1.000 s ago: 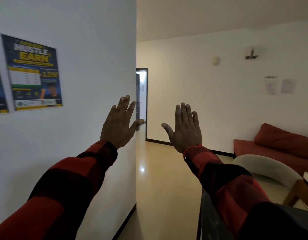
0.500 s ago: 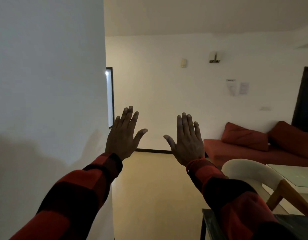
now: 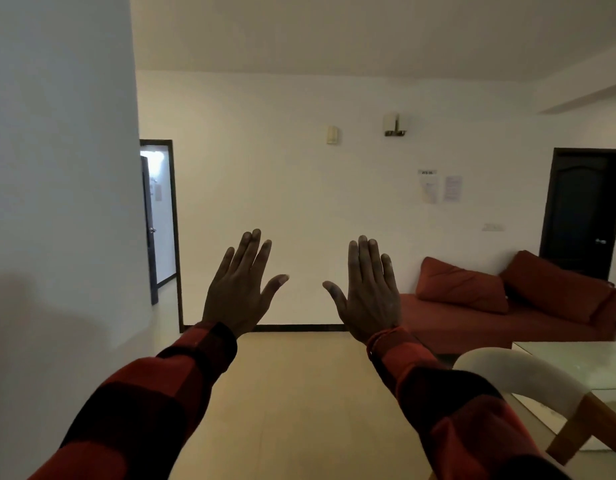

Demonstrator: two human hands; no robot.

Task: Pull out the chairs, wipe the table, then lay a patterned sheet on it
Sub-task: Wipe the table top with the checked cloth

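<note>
Your left hand (image 3: 239, 292) and right hand (image 3: 367, 296) are both raised in front of you at the same height, backs toward you, arms stretched forward in red-and-black checked sleeves (image 3: 154, 386). The fingers (image 3: 254, 251) of each hand are straight and point up, thumbs angled inward toward each other, holding nothing and touching nothing. The glass-topped desk (image 3: 576, 362) lies at your lower right, well apart from both hands, with a cream curved-back chair on wooden legs (image 3: 521, 379) set against its near edge, just beside your right sleeve. Behind the desk sits a red sofa with two red cushions (image 3: 507, 306). Two paper notices (image 3: 440, 188) hang on the far white wall; their writing is too small to read.
</note>
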